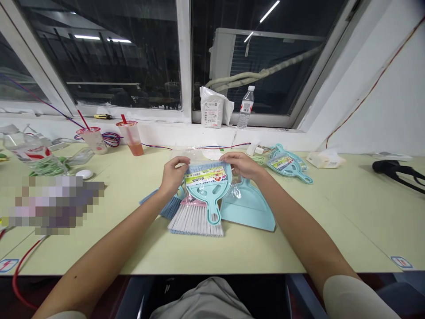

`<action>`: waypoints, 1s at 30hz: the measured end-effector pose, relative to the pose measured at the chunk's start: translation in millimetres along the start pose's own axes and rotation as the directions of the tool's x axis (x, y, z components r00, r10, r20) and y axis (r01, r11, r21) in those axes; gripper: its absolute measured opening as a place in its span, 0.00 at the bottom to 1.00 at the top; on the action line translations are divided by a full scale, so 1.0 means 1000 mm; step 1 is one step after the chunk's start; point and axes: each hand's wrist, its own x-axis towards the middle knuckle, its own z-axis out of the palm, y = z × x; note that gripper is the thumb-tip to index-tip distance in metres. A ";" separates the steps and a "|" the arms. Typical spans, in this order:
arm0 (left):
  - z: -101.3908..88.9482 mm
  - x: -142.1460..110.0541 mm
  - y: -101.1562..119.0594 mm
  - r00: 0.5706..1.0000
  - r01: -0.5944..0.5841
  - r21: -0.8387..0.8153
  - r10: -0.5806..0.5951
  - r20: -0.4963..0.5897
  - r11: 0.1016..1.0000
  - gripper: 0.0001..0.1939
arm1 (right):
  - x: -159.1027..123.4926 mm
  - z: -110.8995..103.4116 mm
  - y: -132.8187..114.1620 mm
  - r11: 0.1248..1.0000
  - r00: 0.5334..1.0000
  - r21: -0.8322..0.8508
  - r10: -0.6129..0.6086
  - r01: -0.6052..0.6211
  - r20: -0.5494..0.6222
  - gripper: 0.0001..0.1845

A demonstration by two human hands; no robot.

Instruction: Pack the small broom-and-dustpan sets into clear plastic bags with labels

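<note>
Between my two hands is a light-blue mini dustpan and brush set (207, 192) in a clear plastic bag, its handle pointing toward me and a yellow printed label across it. My left hand (174, 177) grips the bag's upper left corner, fingers closed. At the upper right corner, the fingers of my right hand (244, 165) are closed on the same bag. Under the set lies a brush with white bristles (195, 221), partly covered. A blue-bristled brush (171, 207) lies to its left. A larger light-blue dustpan (247, 206) rests to the right, near my right forearm.
Another bagged dustpan set (288, 166) lies at the back right, beside a tissue pack (325, 158). Two drink cups (131, 137) and a large bottle (28, 148) stand at the back left. On the sill are a water bottle (245, 108) and a white package (212, 108).
</note>
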 end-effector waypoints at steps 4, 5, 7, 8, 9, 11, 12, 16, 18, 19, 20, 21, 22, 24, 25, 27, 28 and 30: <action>0.000 0.002 -0.003 0.998 0.060 -0.034 -0.061 -0.032 0.998 0.06 | -0.004 -0.003 -0.005 0.999 0.996 0.034 0.002 -0.005 0.087 0.17; 0.000 0.002 -0.002 0.997 0.068 -0.048 -0.070 -0.036 0.997 0.06 | -0.004 -0.003 -0.005 1.000 0.997 0.017 -0.007 0.006 0.076 0.17; 0.000 0.001 0.003 0.996 0.079 -0.058 -0.080 -0.033 0.995 0.06 | -0.001 -0.004 -0.002 0.999 1.000 -0.026 -0.024 0.025 0.017 0.14; 0.000 0.000 0.007 0.996 0.081 -0.058 -0.082 -0.020 0.995 0.07 | 0.001 -0.004 0.000 0.999 0.999 -0.042 -0.032 0.031 -0.020 0.13; 0.000 0.000 0.011 0.997 0.080 -0.062 -0.081 -0.001 0.995 0.08 | 0.003 -0.004 0.001 0.998 0.998 -0.052 -0.037 0.035 -0.055 0.12; 0.000 -0.002 0.018 0.995 0.083 -0.069 -0.079 0.063 0.994 0.09 | 0.005 -0.004 0.003 0.998 0.993 -0.055 -0.047 0.041 -0.108 0.11; -0.001 -0.002 0.021 0.991 0.091 -0.067 -0.084 0.100 0.994 0.09 | 0.005 -0.004 0.003 0.998 0.991 -0.051 -0.049 0.043 -0.124 0.11; -0.003 -0.004 0.028 0.975 0.108 -0.007 -0.105 0.197 0.994 0.10 | 0.001 -0.004 -0.003 0.999 0.986 -0.023 -0.032 0.028 -0.164 0.11; -0.005 -0.004 0.029 0.967 0.087 0.034 -0.092 0.238 0.996 0.11 | -0.002 -0.003 -0.008 1.000 0.984 -0.015 -0.007 0.005 -0.178 0.11; -0.006 -0.004 0.029 0.962 0.077 0.051 -0.087 0.260 0.996 0.11 | -0.003 -0.002 -0.010 1.000 0.984 -0.011 0.004 -0.006 -0.181 0.11; -0.007 -0.004 0.030 0.957 0.070 0.063 -0.084 0.277 0.996 0.12 | -0.004 -0.002 -0.011 1.000 0.984 -0.005 0.015 -0.016 -0.180 0.11; -0.007 -0.004 0.030 0.954 0.068 0.069 -0.085 0.287 0.995 0.12 | -0.004 -0.002 -0.012 1.000 0.984 0.001 0.022 -0.023 -0.176 0.12; -0.008 -0.004 0.031 0.953 0.070 0.071 -0.087 0.291 0.995 0.13 | -0.005 -0.002 -0.013 1.000 0.985 0.009 0.027 -0.026 -0.169 0.11; -0.007 -0.004 0.030 0.957 0.081 0.067 -0.096 0.275 0.995 0.14 | -0.005 -0.002 -0.013 0.999 0.988 0.030 0.030 -0.025 -0.150 0.10; -0.007 -0.004 0.028 0.961 0.088 0.064 -0.102 0.258 0.994 0.15 | -0.005 -0.001 -0.013 0.999 0.989 0.037 0.030 -0.025 -0.142 0.10; -0.005 -0.004 0.025 0.971 0.099 0.064 -0.111 0.214 0.993 0.18 | -0.005 0.000 -0.012 0.999 0.990 0.030 0.027 -0.023 -0.140 0.09; -0.004 -0.004 0.022 0.975 0.099 0.067 -0.110 0.193 0.993 0.19 | -0.004 0.000 -0.012 1.000 0.989 0.012 0.022 -0.020 -0.144 0.08; -0.003 -0.003 0.019 0.980 0.097 0.070 -0.108 0.169 0.993 0.17 | -0.004 0.001 -0.012 0.999 0.988 -0.044 0.015 -0.022 -0.152 0.08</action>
